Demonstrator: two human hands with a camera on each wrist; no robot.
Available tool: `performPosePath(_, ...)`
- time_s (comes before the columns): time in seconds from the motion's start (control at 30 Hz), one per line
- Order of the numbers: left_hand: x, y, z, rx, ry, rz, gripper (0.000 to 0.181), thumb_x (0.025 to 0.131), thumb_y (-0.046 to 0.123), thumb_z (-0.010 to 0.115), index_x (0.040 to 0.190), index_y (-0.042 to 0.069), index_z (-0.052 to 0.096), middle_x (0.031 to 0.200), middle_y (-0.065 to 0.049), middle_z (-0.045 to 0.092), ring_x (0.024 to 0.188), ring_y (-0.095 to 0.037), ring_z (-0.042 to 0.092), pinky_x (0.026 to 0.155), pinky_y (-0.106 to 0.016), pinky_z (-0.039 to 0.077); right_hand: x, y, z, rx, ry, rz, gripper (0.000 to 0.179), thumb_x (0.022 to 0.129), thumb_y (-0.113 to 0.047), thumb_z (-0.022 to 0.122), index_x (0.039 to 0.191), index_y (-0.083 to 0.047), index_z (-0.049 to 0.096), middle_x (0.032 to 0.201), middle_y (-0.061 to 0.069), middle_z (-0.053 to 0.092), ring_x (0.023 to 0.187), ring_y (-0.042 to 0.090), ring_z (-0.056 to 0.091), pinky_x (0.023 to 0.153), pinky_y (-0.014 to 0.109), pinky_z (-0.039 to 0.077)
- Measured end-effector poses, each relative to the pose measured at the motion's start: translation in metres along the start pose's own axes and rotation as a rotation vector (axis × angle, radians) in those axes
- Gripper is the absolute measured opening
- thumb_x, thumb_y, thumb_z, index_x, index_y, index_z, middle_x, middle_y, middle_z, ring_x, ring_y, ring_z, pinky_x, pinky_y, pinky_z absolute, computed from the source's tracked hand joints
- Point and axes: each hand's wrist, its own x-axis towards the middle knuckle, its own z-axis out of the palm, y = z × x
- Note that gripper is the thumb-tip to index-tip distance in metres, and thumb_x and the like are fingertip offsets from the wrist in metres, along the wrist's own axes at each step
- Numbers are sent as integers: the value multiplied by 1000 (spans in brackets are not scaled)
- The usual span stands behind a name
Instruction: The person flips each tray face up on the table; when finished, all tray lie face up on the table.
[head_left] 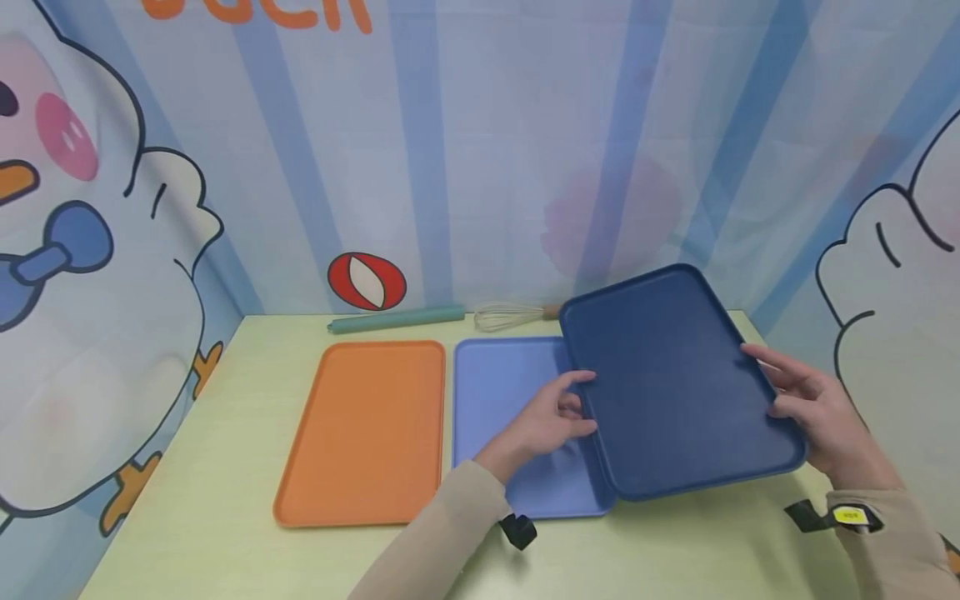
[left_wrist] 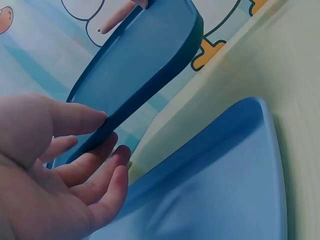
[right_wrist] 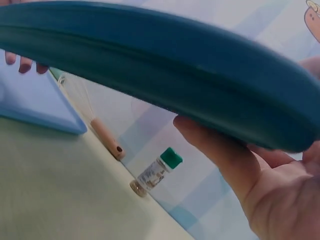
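Observation:
A dark blue tray (head_left: 675, 383) is held tilted above the table, between both hands. At its left edge my left hand (head_left: 546, 417) pinches the rim, thumb on one side and fingers on the other, as the left wrist view of the tray (left_wrist: 130, 65) shows. My right hand (head_left: 817, 412) grips the right edge; in the right wrist view its fingers lie against the tray's underside (right_wrist: 165, 75). Below the left hand lies a light blue tray (head_left: 498, 392), its right part covered by the dark one. An orange tray (head_left: 375, 433) lies to the left.
A green rolling-pin-like stick (head_left: 397, 319) and a whisk (head_left: 513, 315) lie along the table's back edge. A clear jar with a green lid (right_wrist: 156, 172), seen in the right wrist view, stands near the whisk handle (right_wrist: 106, 137). A printed curtain (head_left: 495, 167) hangs behind the table.

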Motion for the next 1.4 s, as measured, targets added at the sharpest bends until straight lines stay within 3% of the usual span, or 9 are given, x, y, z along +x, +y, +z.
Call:
performPosePath(0.17, -1, 2, 2, 66, 35, -2, 63, 98, 11, 75, 155, 27, 53, 137, -11, 61, 121, -26, 66, 94, -42, 57, 0, 6, -6, -48, 4, 24, 83, 89, 30, 36, 162, -12, 43, 141, -11, 65, 106, 17, 76, 68, 37, 65)
performPosePath(0.4, -2, 6, 4, 109, 55, 22, 64, 98, 11, 75, 156, 27, 53, 133, -7, 61, 112, -19, 67, 88, -35, 58, -1, 15, -14, -169, 34, 74, 72, 93, 25, 42, 157, -7, 49, 136, -15, 66, 113, 7, 70, 77, 32, 64)
performPosePath(0.57, -1, 6, 6, 117, 44, 29, 65, 98, 10, 76, 156, 26, 53, 132, -7, 60, 106, -16, 68, 84, -32, 59, -4, 17, -21, -370, 33, 138, 62, 99, 18, 45, 158, -2, 45, 137, -20, 60, 117, -4, 64, 81, 29, 62)
performPosePath(0.63, 0, 6, 7, 117, 37, 37, 65, 98, 10, 76, 156, 25, 52, 132, -8, 60, 105, -16, 69, 83, -31, 59, -5, 17, -23, -501, 46, 170, 61, 100, 14, 48, 158, -3, 45, 143, -12, 57, 115, -10, 62, 81, 29, 62)
performPosePath(0.77, 2, 7, 10, 132, 30, 44, 65, 98, 12, 76, 156, 25, 52, 131, -8, 61, 105, -16, 70, 81, -30, 59, -4, 16, -26, -685, 59, 232, 60, 100, 8, 54, 158, -4, 46, 154, 25, 50, 112, -18, 53, 81, 29, 61)
performPosePath(0.87, 3, 7, 14, 140, 32, 41, 64, 97, 14, 77, 155, 27, 53, 131, -6, 61, 106, -15, 70, 80, -29, 58, -3, 16, -27, -765, 46, 281, 61, 98, 7, 57, 158, -1, 45, 154, 38, 43, 118, -4, 58, 81, 28, 59)
performPosePath(1.03, 5, 8, 21, 151, 41, 29, 63, 97, 15, 78, 154, 28, 54, 130, -4, 62, 104, -12, 69, 79, -28, 58, -3, 15, -27, -851, 9, 339, 66, 94, 8, 59, 158, 3, 43, 153, 40, 43, 131, 53, 52, 81, 29, 57)
performPosePath(1.3, 7, 5, 31, 124, 38, 15, 65, 95, 10, 79, 153, 27, 55, 127, -2, 62, 100, -9, 70, 76, -27, 58, -6, 20, -32, -899, -23, 366, 67, 93, 7, 64, 157, 3, 43, 154, 42, 40, 131, 60, 49, 85, 46, 61)
performPosePath(1.4, 8, 4, 36, 87, 41, 0, 65, 95, 8, 79, 153, 27, 55, 128, -2, 62, 101, -11, 71, 76, -28, 59, -7, 22, -34, -913, -16, 378, 67, 92, 8, 65, 156, 4, 44, 153, 42, 41, 129, 59, 52, 84, 45, 62)
